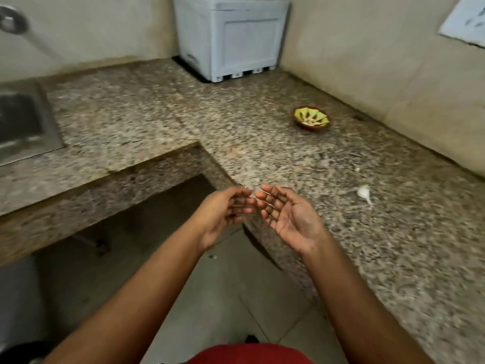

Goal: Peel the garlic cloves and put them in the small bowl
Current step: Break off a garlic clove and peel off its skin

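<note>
A small bowl (312,118), brown outside with a green patterned inside, stands on the granite counter (183,109) near the right wall; pale pieces lie in it. A white garlic piece (364,192) lies on the counter, right of my hands. My left hand (224,212) and my right hand (287,215) hover palm-up over the counter's inner corner, fingertips nearly meeting. Both hold nothing, fingers relaxed. The image is blurred.
A white plastic box (231,35) stands in the far corner. A steel sink (23,122) is set in the counter at left, below a tap (11,21). A small white scrap (357,169) lies near the right wall. Tiled floor (225,298) lies below.
</note>
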